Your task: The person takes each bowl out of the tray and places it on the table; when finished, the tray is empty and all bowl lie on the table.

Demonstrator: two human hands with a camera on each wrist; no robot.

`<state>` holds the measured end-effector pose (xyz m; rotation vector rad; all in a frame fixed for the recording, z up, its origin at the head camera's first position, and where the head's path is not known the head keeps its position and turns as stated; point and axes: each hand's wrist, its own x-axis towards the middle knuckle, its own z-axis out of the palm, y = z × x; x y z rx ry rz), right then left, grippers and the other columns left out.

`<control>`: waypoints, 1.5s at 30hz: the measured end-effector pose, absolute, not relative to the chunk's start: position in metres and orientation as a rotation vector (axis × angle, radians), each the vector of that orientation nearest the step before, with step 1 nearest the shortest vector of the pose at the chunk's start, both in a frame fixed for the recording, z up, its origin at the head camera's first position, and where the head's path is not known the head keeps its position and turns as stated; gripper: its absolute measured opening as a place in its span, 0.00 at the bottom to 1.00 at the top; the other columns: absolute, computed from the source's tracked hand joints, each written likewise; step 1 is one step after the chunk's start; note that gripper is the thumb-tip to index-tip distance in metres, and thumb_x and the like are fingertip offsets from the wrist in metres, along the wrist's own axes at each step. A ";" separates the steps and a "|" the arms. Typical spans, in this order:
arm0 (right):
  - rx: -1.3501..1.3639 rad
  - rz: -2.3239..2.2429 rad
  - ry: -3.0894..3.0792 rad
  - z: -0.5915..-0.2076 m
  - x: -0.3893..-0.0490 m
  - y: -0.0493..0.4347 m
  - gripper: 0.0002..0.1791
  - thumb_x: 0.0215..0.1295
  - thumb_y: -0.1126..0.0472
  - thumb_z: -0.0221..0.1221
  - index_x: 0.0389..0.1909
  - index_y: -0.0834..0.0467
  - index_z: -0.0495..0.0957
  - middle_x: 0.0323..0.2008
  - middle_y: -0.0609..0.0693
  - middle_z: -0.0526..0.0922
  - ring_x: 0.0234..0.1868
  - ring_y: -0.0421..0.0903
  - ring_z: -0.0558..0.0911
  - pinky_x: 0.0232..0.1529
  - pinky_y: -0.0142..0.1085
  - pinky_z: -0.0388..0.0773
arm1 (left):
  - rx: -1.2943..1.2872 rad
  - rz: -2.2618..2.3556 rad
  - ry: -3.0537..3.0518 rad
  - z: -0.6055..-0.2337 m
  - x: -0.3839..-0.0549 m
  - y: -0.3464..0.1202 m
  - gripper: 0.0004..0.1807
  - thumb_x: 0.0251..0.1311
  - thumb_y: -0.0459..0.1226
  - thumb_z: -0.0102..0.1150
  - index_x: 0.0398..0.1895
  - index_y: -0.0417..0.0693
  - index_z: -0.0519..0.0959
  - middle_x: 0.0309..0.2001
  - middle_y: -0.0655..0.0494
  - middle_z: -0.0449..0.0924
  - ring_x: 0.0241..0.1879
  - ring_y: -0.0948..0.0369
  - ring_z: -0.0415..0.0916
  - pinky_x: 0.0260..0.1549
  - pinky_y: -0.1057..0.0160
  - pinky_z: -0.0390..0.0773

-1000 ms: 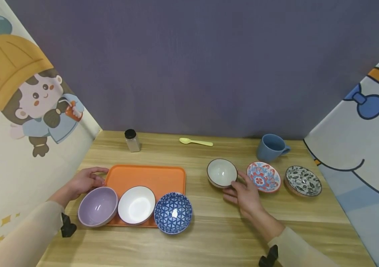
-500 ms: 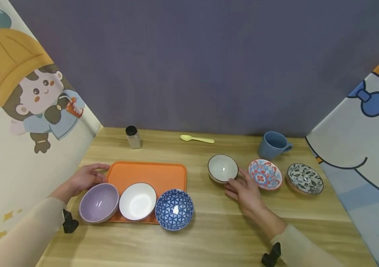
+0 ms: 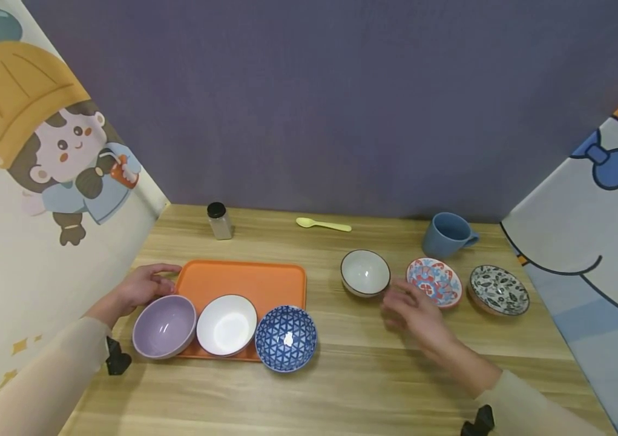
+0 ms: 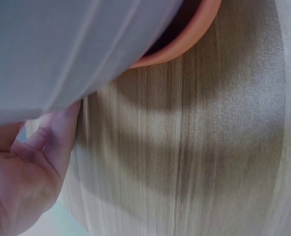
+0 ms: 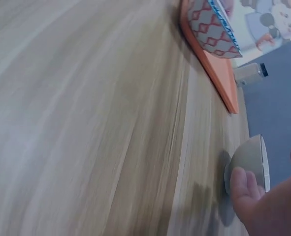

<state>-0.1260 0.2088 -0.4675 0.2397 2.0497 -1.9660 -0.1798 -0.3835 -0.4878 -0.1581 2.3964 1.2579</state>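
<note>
My right hand [image 3: 414,315] has its fingers loosely extended just right of the small white bowl with a dark rim [image 3: 365,274]; the right wrist view shows the same bowl [image 5: 248,160] past the fingertips. Blur softens this hand in the head view. My left hand [image 3: 147,286] lies by the left edge of the orange tray [image 3: 243,275], fingers relaxed at its corner, close behind the purple bowl [image 3: 164,327]. That bowl [image 4: 61,49] hides part of the hand in the left wrist view. A white bowl [image 3: 227,325] and a blue patterned bowl [image 3: 286,339] complete the row along the tray's front.
Right of the small white bowl are a red-and-blue patterned dish [image 3: 434,283], a leaf-patterned bowl [image 3: 499,290] and a blue mug [image 3: 448,235]. A yellow spoon [image 3: 323,224] and a black-capped jar [image 3: 220,221] stand near the back wall [image 3: 309,109].
My right hand has let go of the small white bowl and drawn back to the right. The bowl stays in place. My left hand keeps its place; the head view has tilted slightly.
</note>
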 end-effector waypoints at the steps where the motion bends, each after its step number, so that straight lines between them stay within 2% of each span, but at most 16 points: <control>1: 0.205 -1.939 2.062 -0.466 -0.124 0.210 0.35 0.75 0.63 0.58 0.77 0.64 0.56 0.65 0.67 0.73 0.52 0.45 0.85 0.56 0.50 0.82 | -0.162 1.259 2.393 -0.487 -0.180 -0.383 0.32 0.66 0.25 0.56 0.74 0.33 0.63 0.42 0.45 0.86 0.39 0.58 0.82 0.36 0.60 0.85; 11: -0.134 -1.788 2.035 -0.464 -0.118 0.183 0.36 0.70 0.62 0.63 0.74 0.68 0.61 0.68 0.74 0.69 0.58 0.59 0.83 0.53 0.52 0.83 | -0.207 1.264 2.350 -0.481 -0.179 -0.383 0.33 0.67 0.26 0.57 0.75 0.34 0.62 0.44 0.45 0.86 0.38 0.59 0.84 0.34 0.59 0.85; 21: -0.325 -1.702 1.918 -0.479 -0.120 0.147 0.42 0.66 0.62 0.68 0.75 0.69 0.58 0.67 0.74 0.69 0.55 0.57 0.84 0.50 0.53 0.84 | -0.189 1.277 2.346 -0.483 -0.180 -0.381 0.33 0.67 0.26 0.57 0.75 0.33 0.62 0.44 0.45 0.86 0.39 0.59 0.84 0.35 0.59 0.86; 28: -0.326 -1.702 1.798 -0.486 -0.119 0.126 0.47 0.61 0.64 0.72 0.77 0.65 0.58 0.68 0.72 0.68 0.52 0.55 0.86 0.49 0.53 0.85 | -0.201 1.261 2.352 -0.482 -0.180 -0.381 0.33 0.67 0.26 0.57 0.75 0.33 0.62 0.44 0.44 0.86 0.39 0.59 0.83 0.36 0.59 0.85; 34: -0.319 -1.709 1.739 -0.487 -0.118 0.112 0.47 0.61 0.66 0.71 0.77 0.65 0.57 0.68 0.70 0.68 0.47 0.55 0.87 0.44 0.57 0.85 | -0.193 1.265 2.350 -0.482 -0.180 -0.381 0.33 0.67 0.26 0.57 0.75 0.33 0.62 0.45 0.44 0.86 0.39 0.59 0.83 0.36 0.59 0.85; 42: -0.309 -1.702 1.696 -0.486 -0.115 0.100 0.47 0.61 0.67 0.71 0.78 0.64 0.58 0.71 0.70 0.65 0.55 0.57 0.84 0.43 0.57 0.85 | -0.190 1.285 2.341 -0.483 -0.179 -0.382 0.33 0.67 0.26 0.58 0.75 0.33 0.62 0.44 0.45 0.86 0.39 0.59 0.83 0.36 0.59 0.85; 45: -0.298 -1.712 1.688 -0.487 -0.115 0.098 0.46 0.60 0.68 0.71 0.77 0.63 0.59 0.72 0.71 0.65 0.53 0.57 0.85 0.42 0.57 0.85 | -0.193 1.287 2.344 -0.484 -0.179 -0.382 0.33 0.67 0.26 0.58 0.75 0.33 0.62 0.44 0.46 0.86 0.39 0.59 0.84 0.36 0.59 0.85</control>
